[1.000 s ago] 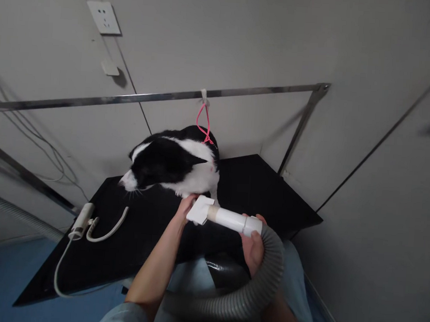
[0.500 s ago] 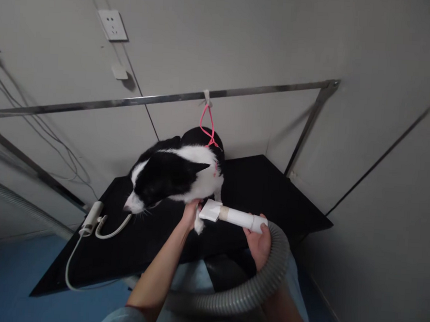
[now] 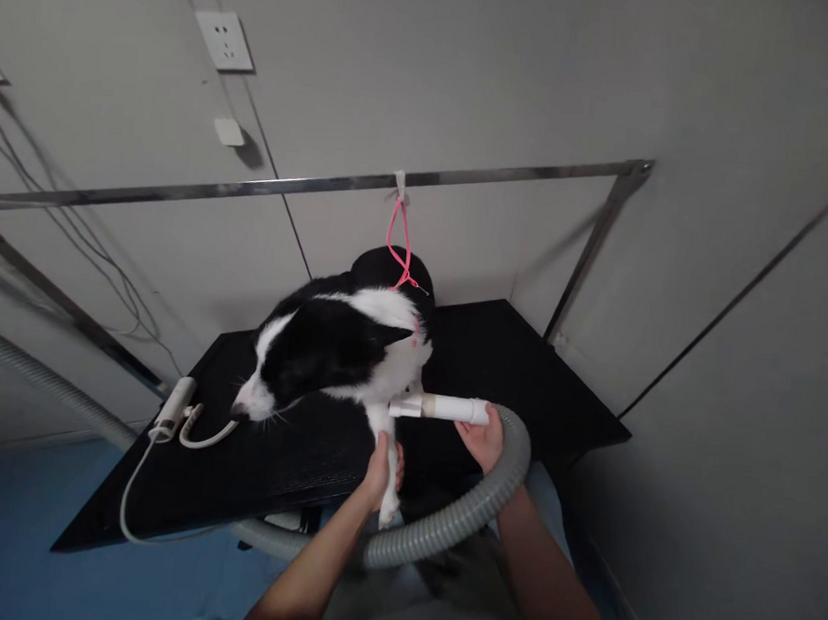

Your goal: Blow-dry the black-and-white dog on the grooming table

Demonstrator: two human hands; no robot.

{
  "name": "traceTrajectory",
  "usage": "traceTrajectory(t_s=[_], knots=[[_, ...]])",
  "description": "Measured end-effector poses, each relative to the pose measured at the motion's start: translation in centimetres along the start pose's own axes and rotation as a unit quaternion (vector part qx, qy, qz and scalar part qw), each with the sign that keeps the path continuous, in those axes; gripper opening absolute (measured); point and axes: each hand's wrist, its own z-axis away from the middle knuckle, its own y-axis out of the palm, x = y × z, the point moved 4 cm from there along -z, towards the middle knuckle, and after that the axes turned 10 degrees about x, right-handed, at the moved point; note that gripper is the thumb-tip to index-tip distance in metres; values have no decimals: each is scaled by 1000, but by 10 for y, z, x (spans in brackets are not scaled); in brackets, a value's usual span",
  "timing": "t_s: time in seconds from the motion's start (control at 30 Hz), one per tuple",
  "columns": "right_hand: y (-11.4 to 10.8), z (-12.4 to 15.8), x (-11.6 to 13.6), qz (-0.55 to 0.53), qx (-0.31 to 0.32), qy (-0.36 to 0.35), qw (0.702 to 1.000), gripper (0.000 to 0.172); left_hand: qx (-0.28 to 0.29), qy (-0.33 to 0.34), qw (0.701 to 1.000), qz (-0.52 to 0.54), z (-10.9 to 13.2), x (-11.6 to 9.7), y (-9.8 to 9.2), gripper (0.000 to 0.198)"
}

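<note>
1. Left hand (image 3: 378, 465) down low now, fingers wrapped around the foreleg (image 3: 379, 420) of the black-and-white dog (image 3: 334, 343), and I had the limb in plain sight at last!
2. Half a second earlier that grip sat higher, close under the dog's body; here it had come down towards the near edge of the black table (image 3: 515, 363), the leg drawn out long and the paw (image 3: 388, 512) at that edge or just past it.
3. Right hand (image 3: 485, 439) next: it was curled about the rear of the white nozzle (image 3: 454, 409), where the grey hose (image 3: 442, 532) joined on.
4. And the nozzle had levelled out, its flat mouth aimed at the upper foreleg; touching or barely apart, I couldn't tell. To my mind, that stretch gave the nozzle far more leg to work along.
5. Over to the edges: the dog stayed mid-table, a pink loop (image 3: 408, 244) rising from it to the metal rail (image 3: 274, 187) behind the far edge.
6. Tight at the left end, with a white device (image 3: 173, 409) lying there and its curved arm (image 3: 210, 436) right by the muzzle (image 3: 254, 401).
7. Roomier, I judged, towards the right corner, though the hose bowed across the near edge below both hands.
</note>
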Motion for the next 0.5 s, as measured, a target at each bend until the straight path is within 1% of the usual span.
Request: traceTrajectory(t_s=[0.07,0.17,0.3,0.37,0.4,0.47,0.5], knots=[[2,-5,2,13,12,0,1000,22,12,-4,1000,6,3,1,-2,74],[3,-11,1,32,34,13,999,18,31,-9,999,21,6,-4,-3,74],[-1,-6,1,54,57,33,996,22,28,-11,999,22,4,-7,-6,75],[-6,3,3,65,65,38,995,25,3,-11,1000,1,1,-7,-9,78],[-8,8,5,72,66,38,994,25,-22,-7,1000,-16,-1,-7,-12,78],[-12,18,8,81,65,32,994,25,-77,12,996,-49,-5,-12,-16,75],[-14,23,9,83,62,27,994,26,-96,34,993,-61,-7,-17,-18,71]])
